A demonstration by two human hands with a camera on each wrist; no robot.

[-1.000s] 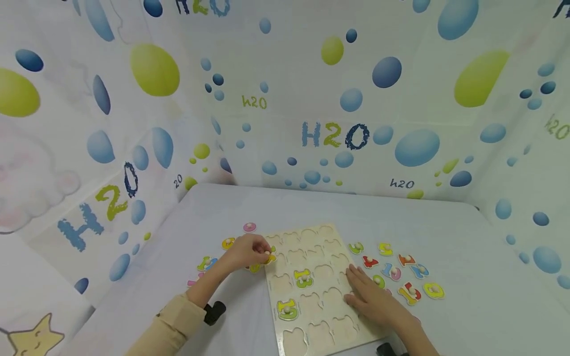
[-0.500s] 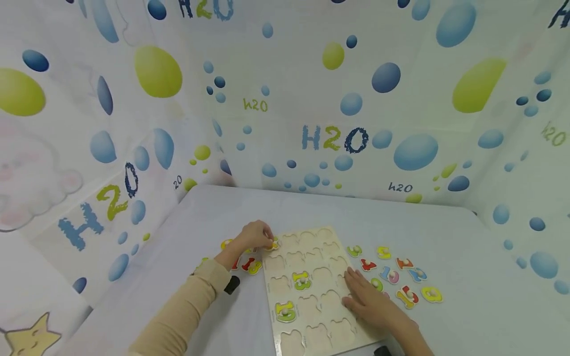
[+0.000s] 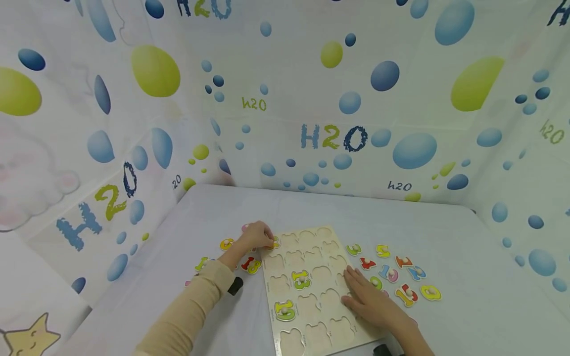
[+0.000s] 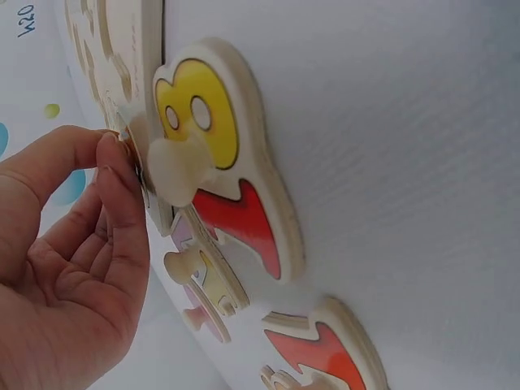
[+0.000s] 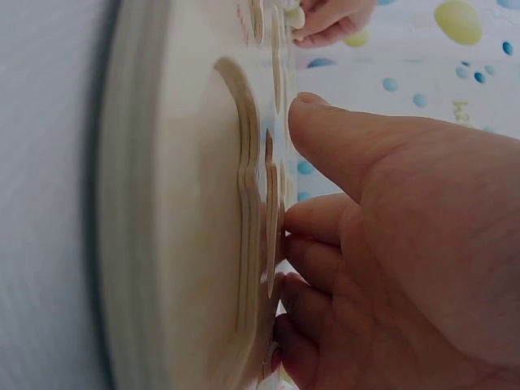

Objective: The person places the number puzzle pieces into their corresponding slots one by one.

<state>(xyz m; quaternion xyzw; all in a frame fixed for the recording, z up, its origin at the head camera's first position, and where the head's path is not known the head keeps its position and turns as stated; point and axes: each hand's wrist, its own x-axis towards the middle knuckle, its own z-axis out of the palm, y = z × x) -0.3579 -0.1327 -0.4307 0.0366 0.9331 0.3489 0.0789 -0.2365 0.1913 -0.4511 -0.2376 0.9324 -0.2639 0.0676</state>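
The left hand (image 3: 255, 236) is pinching a small number piece (image 3: 276, 242) between thumb and fingertips, and the piece is sitting over the far-left corner of the wooden puzzle board (image 3: 322, 273); its digits are largely hidden, and whether it is seated in its recess cannot be told. The right hand (image 3: 367, 299) is grasping nothing; its fingers are extending, relaxed, along the board's right edge and touching it. The 13 piece (image 3: 301, 280) and another yellow-and-green piece (image 3: 285, 310) are occupying recesses on the board. A red-and-yellow 18 piece (image 3: 251, 266) is lying just beside the left edge, on the white tabletop (image 3: 427, 222). The yellow 5 (image 3: 383, 251) and yellow 0 (image 3: 431, 292) are resting among loose pieces on the right.
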